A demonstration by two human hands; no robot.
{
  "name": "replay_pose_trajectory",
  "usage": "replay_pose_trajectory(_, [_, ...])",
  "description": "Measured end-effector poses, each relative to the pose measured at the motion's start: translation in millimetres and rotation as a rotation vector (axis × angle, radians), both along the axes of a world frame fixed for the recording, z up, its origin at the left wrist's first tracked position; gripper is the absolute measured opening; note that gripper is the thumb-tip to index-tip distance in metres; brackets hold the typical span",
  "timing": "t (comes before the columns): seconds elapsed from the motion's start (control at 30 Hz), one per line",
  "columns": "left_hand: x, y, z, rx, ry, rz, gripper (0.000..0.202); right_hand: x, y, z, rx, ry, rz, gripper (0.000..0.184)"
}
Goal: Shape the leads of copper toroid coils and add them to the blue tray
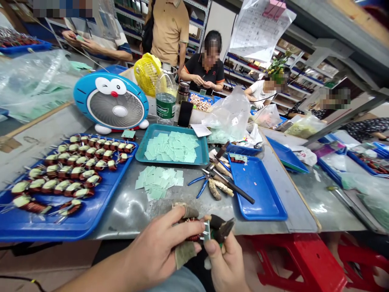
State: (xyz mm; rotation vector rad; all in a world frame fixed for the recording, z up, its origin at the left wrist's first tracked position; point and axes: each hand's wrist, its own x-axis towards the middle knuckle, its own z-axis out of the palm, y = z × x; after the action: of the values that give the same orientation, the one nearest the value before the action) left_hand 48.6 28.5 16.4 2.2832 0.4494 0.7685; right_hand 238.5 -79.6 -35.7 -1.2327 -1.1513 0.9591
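My left hand (165, 237) is closed around a copper-wire coil (191, 231) near the table's front edge; its fingers wear cloth covers. A small pale green card (207, 230) stands at the coil's right end, with thin wire ends against it. At the card's lower edge is the thumb of my right hand (225, 259). That hand is closed on pliers (226, 230) with a dark pointed head; their handles are mostly hidden. Loose green cards (159, 181) lie beyond my hands, and more fill a teal tray (141, 159).
Left, a blue tray (100, 211) holds rows of wound coils. Right of centre lie blue-handled cutters (202, 182), a hammer (234, 188) and another blue tray (281, 211). A cartoon fan (80, 95) and bottle (165, 103) stand behind. Red stools (304, 259) are below right. People sit opposite.
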Motion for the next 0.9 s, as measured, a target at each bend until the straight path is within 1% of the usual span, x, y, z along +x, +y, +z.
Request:
replay_pose_trajectory(0.07, [0, 0, 3.1, 0.061, 0.044, -0.011, 0.028, 0, 0, 3.2, -0.037, -0.001, -0.024, 0.048])
replay_pose_trajectory(0.17, [-1, 1, 10.0, 0.152, 0.074, -0.003, 0.025, -3, 1, 11.4, -0.074, 0.011, -0.071, 0.058])
replay_pose_trajectory(0.27, [-1, 0, 16.7, 0.177, 0.085, 0.002, 0.024, -6, 4, 17.9, -0.089, 0.023, -0.101, 0.064])
replay_pose_trajectory(0.33, [0, -1, 19.8, 0.186, 0.095, 0.006, 0.024, -7, 5, 19.5, -0.098, 0.027, -0.093, 0.065])
replay_pose_trajectory(0.47, [0, -2, 23.7, 0.232, 0.101, 0.007, 0.024, -7, 5, 17.6, -0.113, 0.076, -0.070, 0.062])
replay_pose_trajectory(0.6, [0, -2, 26.8, 0.264, 0.122, -0.004, 0.023, -7, 4, 15.8, -0.128, 0.107, -0.088, 0.063])
replay_pose_trajectory(0.8, [-1, -3, 24.8, 0.309, 0.156, -0.004, 0.025, -8, 4, 15.2, -0.145, 0.101, -0.109, 0.065])
replay_pose_trajectory(0.9, [-2, -5, 25.6, 0.313, 0.184, -0.006, 0.024, -10, 2, 12.9, -0.147, 0.091, -0.091, 0.064])
